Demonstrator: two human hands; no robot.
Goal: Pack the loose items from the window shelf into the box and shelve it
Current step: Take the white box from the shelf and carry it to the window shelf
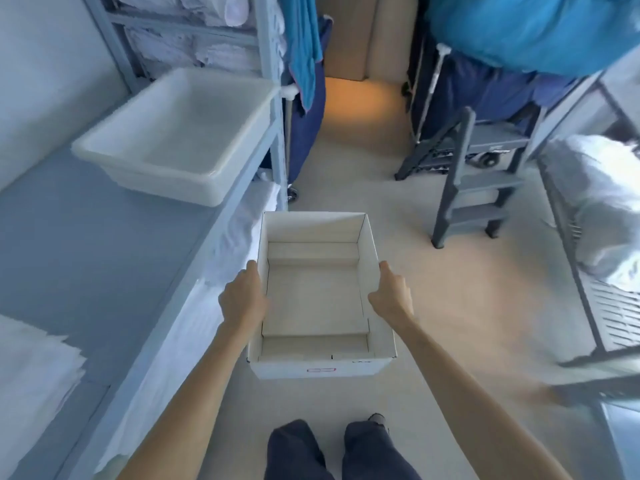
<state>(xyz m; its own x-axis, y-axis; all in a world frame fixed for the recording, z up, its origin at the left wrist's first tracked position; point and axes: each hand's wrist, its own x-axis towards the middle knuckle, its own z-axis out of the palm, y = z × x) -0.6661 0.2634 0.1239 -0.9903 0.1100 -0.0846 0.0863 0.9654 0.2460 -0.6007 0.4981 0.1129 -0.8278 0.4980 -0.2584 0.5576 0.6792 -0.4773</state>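
Step in hand: carrying the box [318,367], I judge; packing not yet begun.
Left hand [242,299]: grips the box's left side wall from outside, at the rim; most of the fingers are out of my sight.
Right hand [393,294]: grips the right side wall the same way, directly across from the left.
Box position: held between the two hands, off the floor, open top up, roughly level.
Box long axis: runs straight away from me; the hands hold the two long walls at about mid-length.
Box contents: nothing inside, only the folded bottom flaps.
Loose items: none that I can pick out as such from here.
Shelf [86,237]: left of the grip, just beside the left hand, so the left hand is the nearer one. I cannot tell if this is the window shelf.
On that shelf: one white tub [145,157] ahead and left of the grip; a stack of white linen [31,368] behind and left.
Right of the grip: one step ladder [481,202], well apart.
Count: one box, two hands on it, one tub, one ladder.
Next move, my judgement: swing the box left to set it down.
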